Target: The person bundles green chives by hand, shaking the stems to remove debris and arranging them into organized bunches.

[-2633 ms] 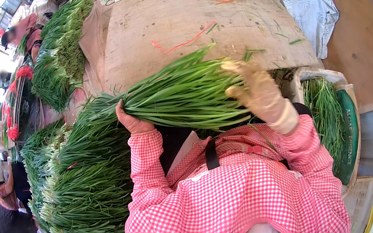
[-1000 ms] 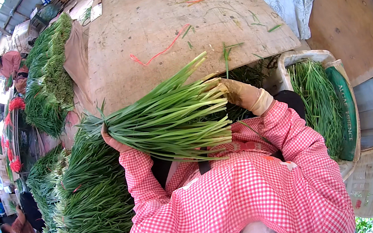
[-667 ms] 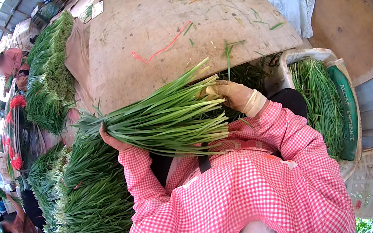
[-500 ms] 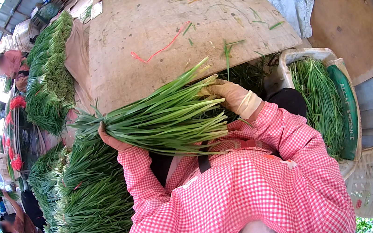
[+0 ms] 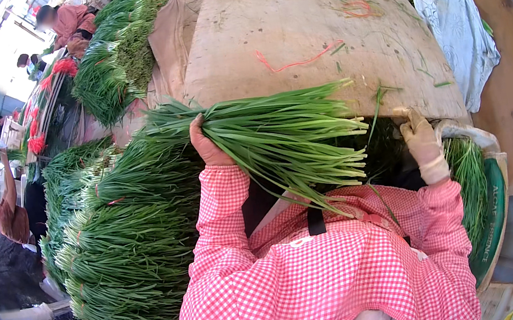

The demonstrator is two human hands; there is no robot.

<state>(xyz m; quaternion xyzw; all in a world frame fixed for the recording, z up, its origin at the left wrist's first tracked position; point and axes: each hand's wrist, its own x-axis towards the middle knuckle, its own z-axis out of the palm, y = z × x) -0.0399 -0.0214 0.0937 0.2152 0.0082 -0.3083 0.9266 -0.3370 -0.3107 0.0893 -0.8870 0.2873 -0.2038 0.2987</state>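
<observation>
A thick bunch of garlic chives (image 5: 292,132) lies across my front, its dark leaf ends to the left and pale cut ends to the right. My left hand (image 5: 211,145), bare, is wrapped round the leafy end. Well to the right of the bunch, my right hand (image 5: 423,143) wears a pale glove with a band at the wrist. Its fingers are apart by the table edge and the crate corner, with nothing seen in them. A few loose blades (image 5: 384,204) hang against my checked clothing.
The wooden table (image 5: 291,26) carries a red string (image 5: 302,62) and leaf scraps. Heaped chive bunches (image 5: 131,241) rise at my left, with another pile (image 5: 119,48) farther off. A crate of chives (image 5: 466,181) stands at right beside a pale cloth (image 5: 457,36). Other people work around the far side and left.
My right hand has left the cut ends of the bunch and moved right to the table edge. My left hand still holds the bunch. The whole view has shifted.
</observation>
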